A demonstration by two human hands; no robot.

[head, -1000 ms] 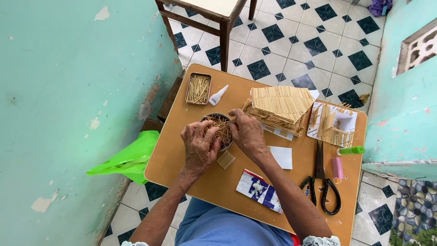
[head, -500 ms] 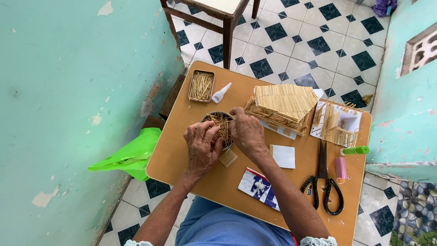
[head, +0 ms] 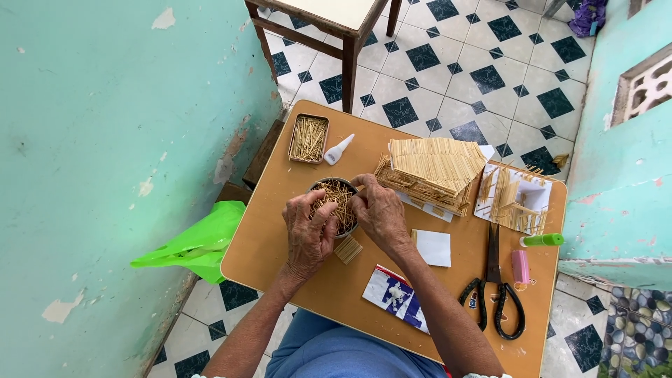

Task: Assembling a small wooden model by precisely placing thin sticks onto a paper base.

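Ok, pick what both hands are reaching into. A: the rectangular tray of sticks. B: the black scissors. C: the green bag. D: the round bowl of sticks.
D: the left hand and right hand meet over the round bowl of sticks, fingers among them, while the rectangular tray sits untouched farther up the table.

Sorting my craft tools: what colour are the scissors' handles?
Black, seen in the head view: the scissors lie on the table, right of both hands.
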